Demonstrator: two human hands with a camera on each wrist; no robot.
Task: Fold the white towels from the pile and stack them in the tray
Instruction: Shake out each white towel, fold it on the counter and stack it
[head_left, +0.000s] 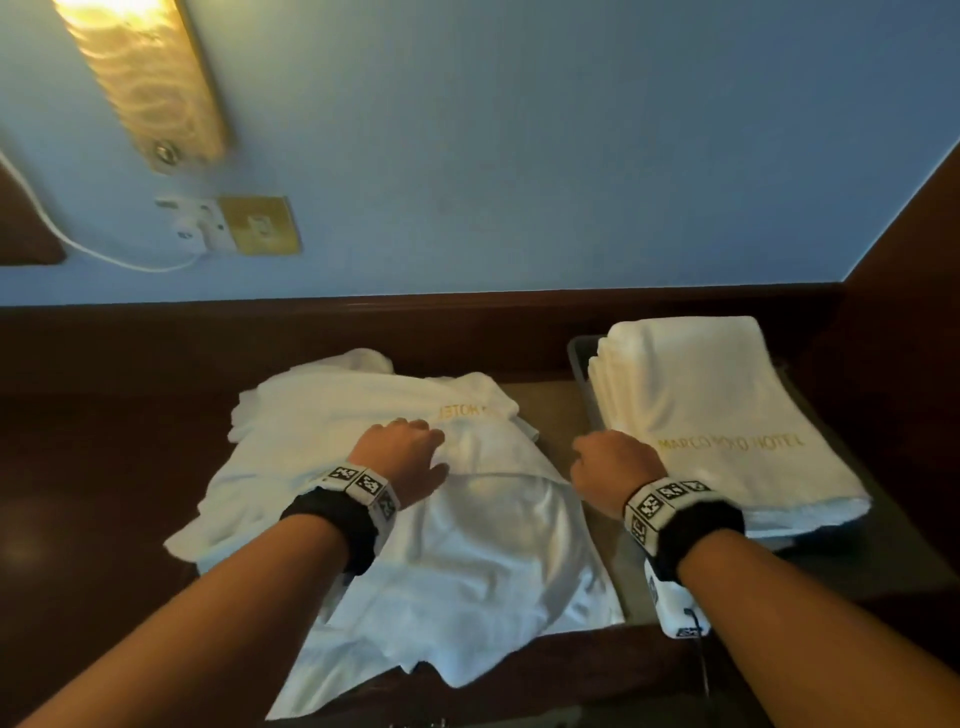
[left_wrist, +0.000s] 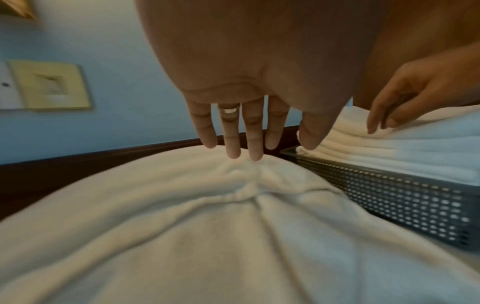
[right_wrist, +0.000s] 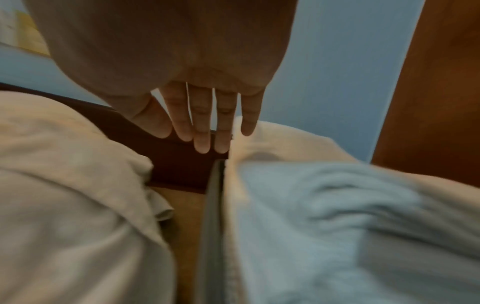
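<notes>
A rumpled pile of white towels (head_left: 415, 545) lies on the dark table, with gold hotel lettering on the top one. My left hand (head_left: 410, 444) is palm down over the pile (left_wrist: 207, 226), its fingers (left_wrist: 233, 142) straight and holding nothing. To the right, a grey perforated tray (left_wrist: 415, 203) holds a stack of folded towels (head_left: 727, 415). My right hand (head_left: 605, 460) hovers at the tray's left rim (right_wrist: 213, 205), beside the folded stack (right_wrist: 324, 205). Its fingers (right_wrist: 202, 133) are straight and empty.
The dark wooden table (head_left: 93, 467) ends at a low wooden backboard (head_left: 415, 322) under a blue wall. A brass socket plate (head_left: 262, 226) with a white charger (head_left: 200, 228) and cable, and a lit lamp (head_left: 145, 78), hang at the left. A wooden panel (head_left: 909, 260) closes the right side.
</notes>
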